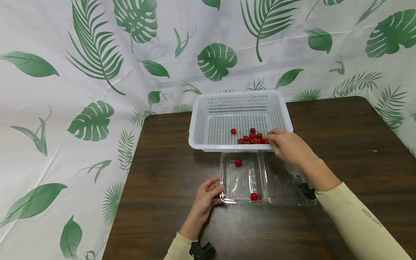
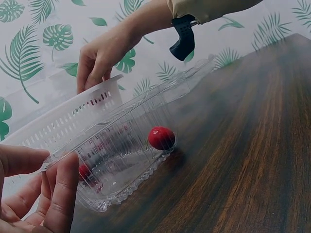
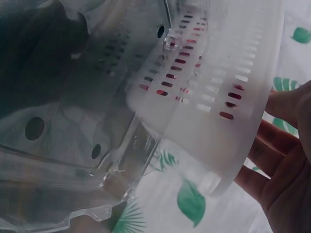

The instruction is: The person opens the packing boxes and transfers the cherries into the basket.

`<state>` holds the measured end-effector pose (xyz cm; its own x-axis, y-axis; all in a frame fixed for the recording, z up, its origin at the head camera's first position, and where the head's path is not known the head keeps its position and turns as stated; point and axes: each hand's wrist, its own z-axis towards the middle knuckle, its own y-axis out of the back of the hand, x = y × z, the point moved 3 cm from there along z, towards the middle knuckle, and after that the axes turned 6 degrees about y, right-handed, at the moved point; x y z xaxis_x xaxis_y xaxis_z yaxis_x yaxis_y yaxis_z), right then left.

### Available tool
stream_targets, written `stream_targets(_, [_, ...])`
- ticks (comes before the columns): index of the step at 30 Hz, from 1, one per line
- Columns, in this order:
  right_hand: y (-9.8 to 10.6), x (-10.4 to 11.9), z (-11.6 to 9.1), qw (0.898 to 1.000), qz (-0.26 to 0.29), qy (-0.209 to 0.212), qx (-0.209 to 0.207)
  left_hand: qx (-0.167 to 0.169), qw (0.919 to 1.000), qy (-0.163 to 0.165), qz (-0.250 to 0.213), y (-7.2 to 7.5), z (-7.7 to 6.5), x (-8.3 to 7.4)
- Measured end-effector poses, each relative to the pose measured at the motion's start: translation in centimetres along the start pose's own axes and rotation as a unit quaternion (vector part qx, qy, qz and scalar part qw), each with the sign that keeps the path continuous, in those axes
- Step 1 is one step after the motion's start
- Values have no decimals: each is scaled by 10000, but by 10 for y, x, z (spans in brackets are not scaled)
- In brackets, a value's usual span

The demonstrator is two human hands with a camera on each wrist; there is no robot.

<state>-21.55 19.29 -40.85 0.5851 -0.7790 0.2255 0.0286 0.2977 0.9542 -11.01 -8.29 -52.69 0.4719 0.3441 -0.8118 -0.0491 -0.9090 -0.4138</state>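
My left hand [image 1: 208,195] pinches the left rim of a clear plastic clamshell box [image 1: 224,173] between thumb and fingers. Inside the box's base lie two red cherries, one near the back [image 1: 238,161] and one at the front right corner [image 1: 254,196]. Its clear lid [image 1: 282,184] lies folded out to the right. Over the front right rim of a white slotted basket [image 1: 240,147], my right hand [image 1: 289,144] reaches down to a cluster of cherries [image 1: 252,136]. The basket wall hides its fingertips in the left wrist view, and I cannot tell whether they hold a cherry.
The dark wooden table [image 1: 169,162] carries the basket at its back, directly behind the clamshell. A single cherry [image 1: 233,131] sits apart from the cluster in the basket. A white leaf-print cloth [image 1: 175,54] hangs behind the table and along its left side.
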Motion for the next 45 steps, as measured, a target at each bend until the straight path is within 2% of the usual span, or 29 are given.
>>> stream_targets(4, [2, 1, -1, 10000, -21, 41, -81, 29, 10000, -16, 7, 0, 1, 0])
stream_targets(8, [7, 9, -1, 9988, -102, 309, -371, 47, 10000, -26, 7, 0, 2, 1])
stream_targets(12, [14, 28, 1, 9926, -193, 920, -772, 45, 10000, -28, 14, 0, 1, 0])
stream_targets(15, [15, 47, 2, 9846, -156, 1500, -882, 55, 10000, -22, 3, -1, 1, 0])
stream_targets(17, [11, 60, 1, 9805, -105, 1815, -746, 60, 10000, -26, -16, -1, 1, 0])
stream_targets(20, [-1, 77, -2, 9785, -43, 2045, -262, 70, 10000, -28, -32, -1, 1, -1])
stream_targets(25, [-26, 99, -11, 9749, -11, 2021, 932, 44, 10000, 13, -25, 0, 2, 0])
stream_targets(29, [-37, 108, -18, 9669, -237, 1998, 1570, 27, 10000, 25, -19, 0, 2, 1])
stream_targets(33, [-43, 112, -23, 9630, -443, 2054, 1687, 17, 10000, 22, -13, 1, 1, 1])
stream_targets(45, [-59, 107, -25, 9663, -241, 1885, 1738, 54, 10000, -35, -8, 1, 1, 1])
